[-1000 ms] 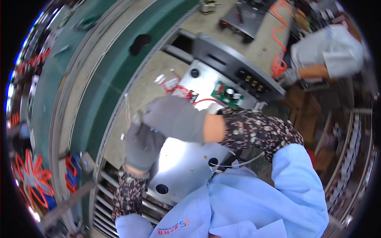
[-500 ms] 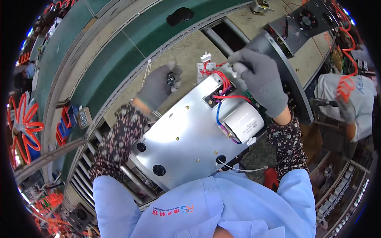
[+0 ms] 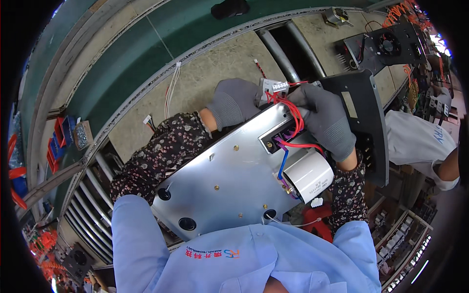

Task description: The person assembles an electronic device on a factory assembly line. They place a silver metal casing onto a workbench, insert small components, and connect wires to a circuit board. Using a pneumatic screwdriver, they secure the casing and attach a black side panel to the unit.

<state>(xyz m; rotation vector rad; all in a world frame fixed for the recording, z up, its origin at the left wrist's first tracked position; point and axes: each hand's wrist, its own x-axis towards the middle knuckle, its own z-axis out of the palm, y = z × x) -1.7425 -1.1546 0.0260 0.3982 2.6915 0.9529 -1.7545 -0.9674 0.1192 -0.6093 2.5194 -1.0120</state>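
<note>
A silver metal chassis (image 3: 227,171) lies tilted in front of me, with a white cylindrical capacitor (image 3: 309,177) on its right part. Red wires (image 3: 296,117) loop from a cutout up to a white terminal block (image 3: 274,88) at the chassis's far edge. My left hand (image 3: 236,103), in a grey glove, is curled against the block's left side; its fingertips and anything in them are hidden. On the block's other side, my gloved right hand (image 3: 328,119) is closed with bent fingers on the red wires. Beside it stands a black panel (image 3: 359,105).
Metal rollers (image 3: 293,49) run beneath and beyond the chassis. White cables (image 3: 172,90) lie on the board to the left. A black fan unit (image 3: 383,45) sits far right. Red and blue bins (image 3: 58,139) stand at left, and another person's sleeve (image 3: 410,144) shows at right.
My left hand has moved right, from apart in the air with a small dark item to the terminal block. My right fingers have come down to the red wires. The view has shifted slightly.
</note>
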